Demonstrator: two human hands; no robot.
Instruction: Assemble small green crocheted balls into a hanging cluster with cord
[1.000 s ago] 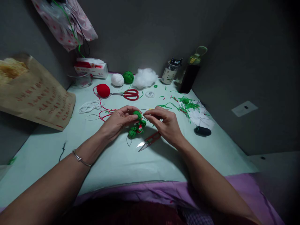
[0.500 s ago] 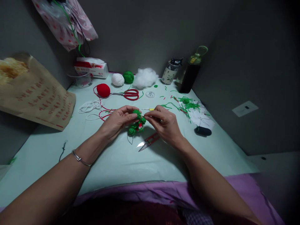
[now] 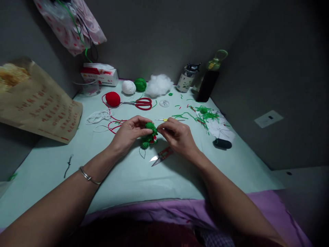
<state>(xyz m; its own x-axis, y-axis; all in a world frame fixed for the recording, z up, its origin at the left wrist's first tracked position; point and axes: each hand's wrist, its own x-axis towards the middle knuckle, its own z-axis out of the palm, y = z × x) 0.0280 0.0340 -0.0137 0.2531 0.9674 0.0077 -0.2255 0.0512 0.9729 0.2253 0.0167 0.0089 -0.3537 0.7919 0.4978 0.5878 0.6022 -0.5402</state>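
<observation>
My left hand [image 3: 128, 134] pinches a small green crocheted piece [image 3: 150, 129] with red and white parts, above the middle of the table. At the piece's right edge, my right hand [image 3: 178, 135] has its thumb and forefinger pressed together; whatever lies between those fingertips is too small to make out. A dark loop of thread [image 3: 142, 153] hangs below the piece. Red-handled thread snips [image 3: 161, 156] lie under and beside my right hand. Behind the hands is a crochet hook with a yellow grip [image 3: 164, 120].
Red yarn [image 3: 112, 99], white yarn [image 3: 128, 87], green yarn [image 3: 140, 84], stuffing [image 3: 159, 85] and red scissors [image 3: 143, 103] lie at the back. A paper bag [image 3: 43, 103] stands left. Thread scraps [image 3: 208, 116], a dark bottle [image 3: 207, 85] and a dark spool [image 3: 222, 143] are right.
The green piece has turned a little in my left hand. The thin metal needle seen earlier at my right fingertips no longer shows clearly.
</observation>
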